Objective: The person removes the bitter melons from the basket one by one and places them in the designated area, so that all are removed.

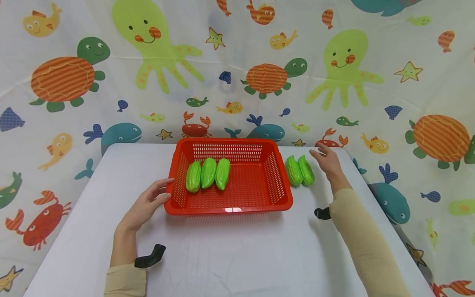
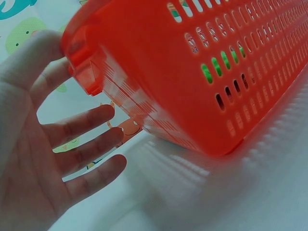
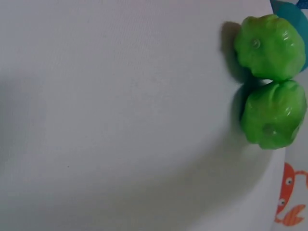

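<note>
A red plastic basket (image 1: 237, 210) stands on the white table, with three bright green, ridged bitter melons (image 1: 208, 173) side by side in its left half. My left hand (image 1: 146, 203) is at the basket's left end. In the left wrist view, thumb and forefinger are at the rim (image 2: 82, 48), while the other fingers (image 2: 91, 149) spread loosely below it. Two more bitter melons (image 1: 299, 170) lie together on the table right of the basket, seen end-on (image 3: 274, 115) in the right wrist view. Just right of them hovers my right hand (image 1: 329, 164), fingers loosely extended, holding nothing; the right wrist view leaves it out.
A curtain (image 1: 237, 95) printed with sea animals hangs behind the table and at its sides. The white tabletop (image 1: 237, 255) runs in front of the basket. Black wrist-worn pieces (image 1: 150, 256) jut from both sleeves.
</note>
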{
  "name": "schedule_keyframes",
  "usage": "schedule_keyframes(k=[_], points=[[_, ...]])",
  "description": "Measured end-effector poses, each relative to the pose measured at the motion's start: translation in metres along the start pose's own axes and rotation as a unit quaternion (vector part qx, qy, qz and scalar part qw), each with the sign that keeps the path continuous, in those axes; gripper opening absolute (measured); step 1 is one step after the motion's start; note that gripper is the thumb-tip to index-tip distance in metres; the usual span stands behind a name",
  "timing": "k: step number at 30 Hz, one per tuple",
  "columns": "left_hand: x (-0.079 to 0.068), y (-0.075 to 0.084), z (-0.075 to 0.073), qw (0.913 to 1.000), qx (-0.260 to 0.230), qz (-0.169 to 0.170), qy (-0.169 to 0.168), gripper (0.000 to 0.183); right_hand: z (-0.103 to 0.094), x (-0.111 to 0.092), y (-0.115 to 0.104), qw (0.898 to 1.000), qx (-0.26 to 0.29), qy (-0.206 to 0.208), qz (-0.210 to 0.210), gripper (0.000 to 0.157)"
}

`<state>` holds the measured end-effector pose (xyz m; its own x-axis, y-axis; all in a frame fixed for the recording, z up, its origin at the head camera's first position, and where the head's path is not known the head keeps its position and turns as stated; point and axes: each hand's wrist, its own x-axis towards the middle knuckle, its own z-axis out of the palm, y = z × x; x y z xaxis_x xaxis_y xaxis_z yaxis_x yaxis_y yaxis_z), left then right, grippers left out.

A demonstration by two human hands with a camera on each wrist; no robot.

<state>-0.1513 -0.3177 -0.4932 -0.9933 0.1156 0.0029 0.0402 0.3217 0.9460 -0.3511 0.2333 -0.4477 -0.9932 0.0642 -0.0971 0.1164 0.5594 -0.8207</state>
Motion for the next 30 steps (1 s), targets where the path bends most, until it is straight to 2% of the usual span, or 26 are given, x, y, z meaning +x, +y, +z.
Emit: schedule_keyframes(k=[8,19,30], points=[[0.000,0.001,0.000,1.0000,0.003,0.000,0.001,0.054,0.003,-0.004,-0.031,0.999,0.002,-0.019,-0.033,0.073],[0.000,0.002,0.000,1.0000,0.002,-0.003,0.000,0.055,0.011,-0.019,-0.079,0.998,0.017,-0.030,-0.055,0.080],[0.000,0.002,0.000,1.0000,0.006,0.003,0.000,0.054,0.019,-0.030,-0.111,0.994,0.044,-0.045,-0.087,0.075]])
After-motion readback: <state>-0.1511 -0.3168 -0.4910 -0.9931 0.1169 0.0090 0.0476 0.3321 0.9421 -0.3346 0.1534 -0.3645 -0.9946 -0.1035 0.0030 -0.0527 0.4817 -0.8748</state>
